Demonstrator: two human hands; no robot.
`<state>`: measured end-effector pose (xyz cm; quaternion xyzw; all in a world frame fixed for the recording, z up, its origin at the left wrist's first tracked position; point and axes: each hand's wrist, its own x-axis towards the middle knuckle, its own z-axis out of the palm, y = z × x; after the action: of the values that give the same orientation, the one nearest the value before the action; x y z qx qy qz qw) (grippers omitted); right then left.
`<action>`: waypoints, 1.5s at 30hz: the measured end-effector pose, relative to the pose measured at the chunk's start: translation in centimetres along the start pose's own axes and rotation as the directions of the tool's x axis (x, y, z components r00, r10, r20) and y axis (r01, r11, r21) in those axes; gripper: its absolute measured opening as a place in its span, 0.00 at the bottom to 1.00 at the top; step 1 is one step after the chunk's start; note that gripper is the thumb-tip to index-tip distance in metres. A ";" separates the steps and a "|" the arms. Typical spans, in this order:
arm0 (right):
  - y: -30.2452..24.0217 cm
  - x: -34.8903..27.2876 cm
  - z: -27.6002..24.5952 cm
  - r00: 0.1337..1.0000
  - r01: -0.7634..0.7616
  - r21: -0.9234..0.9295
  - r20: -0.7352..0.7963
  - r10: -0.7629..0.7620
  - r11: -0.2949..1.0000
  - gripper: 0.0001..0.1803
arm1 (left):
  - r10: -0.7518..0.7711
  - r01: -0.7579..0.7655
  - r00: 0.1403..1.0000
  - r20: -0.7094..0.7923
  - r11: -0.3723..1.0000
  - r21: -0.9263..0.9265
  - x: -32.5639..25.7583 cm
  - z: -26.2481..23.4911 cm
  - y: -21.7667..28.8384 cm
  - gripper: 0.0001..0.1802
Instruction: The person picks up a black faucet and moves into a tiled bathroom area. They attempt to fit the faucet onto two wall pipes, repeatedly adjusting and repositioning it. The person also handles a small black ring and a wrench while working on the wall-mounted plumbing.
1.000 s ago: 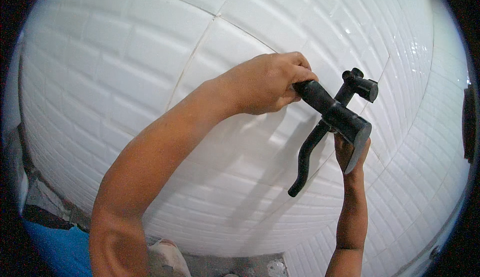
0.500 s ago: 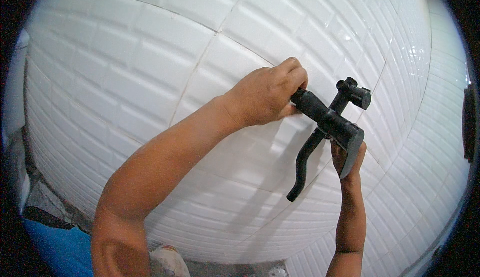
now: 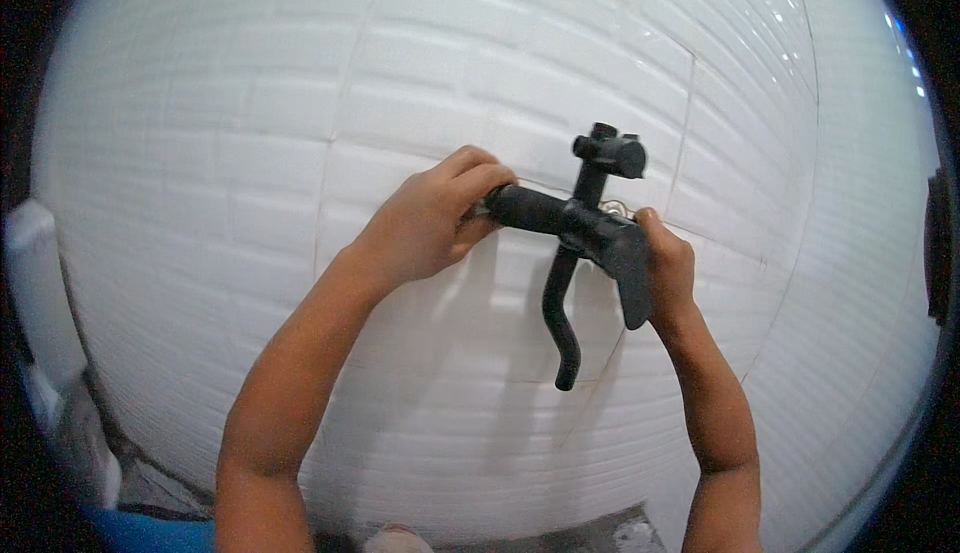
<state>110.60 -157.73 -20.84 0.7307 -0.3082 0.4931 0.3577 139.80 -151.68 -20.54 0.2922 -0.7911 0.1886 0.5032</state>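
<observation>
Head view: the black faucet (image 3: 575,221) is held before the white tiled wall (image 3: 230,193), its body running roughly sideways; whether it touches the tiles cannot be told. The left hand (image 3: 430,218) meets the faucet's left end, the forearm slanting up to it from below, and its curled fingers pinch that end. The right hand (image 3: 672,268) is against the faucet's right end, its forearm rising from below and bending inward; its fingers are mostly hidden, so I cannot tell how tightly they close.

A short branch with knobs (image 3: 610,153) stands up from the faucet, a bent spout (image 3: 562,323) hangs below it, and a flat lever (image 3: 629,283) partly covers the right hand. A shiny fitting (image 3: 615,209) shows just behind the faucet's right half, partly blocked by it. Well left of the faucet is a white fixture (image 3: 45,293); blue cloth (image 3: 150,531) lies low on that side.

Bare tile spreads above the faucet and to its left. Right of it, the wall turns at a corner; far below it runs a grey floor strip (image 3: 590,528).
</observation>
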 end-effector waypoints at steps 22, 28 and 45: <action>0.7 -1.8 1.7 0.975 0.050 0.209 -0.223 -0.002 0.977 0.29 | 0.060 -0.063 0.998 0.019 0.964 0.257 0.6 -0.5 1.5 0.24; 1.0 -1.2 2.1 0.977 0.106 0.139 -0.198 -0.077 0.985 0.24 | -0.021 0.032 0.999 -0.048 0.968 0.247 0.1 -0.1 1.1 0.19; -0.3 -0.5 0.1 0.999 0.010 0.213 -0.054 0.002 0.977 0.23 | 0.126 -0.118 0.992 0.008 0.895 0.429 0.3 0.4 2.5 0.30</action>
<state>110.74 -157.58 -21.41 0.7520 -0.2422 0.5420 0.2864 137.82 -150.13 -20.40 0.3436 -0.7419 0.3921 0.4217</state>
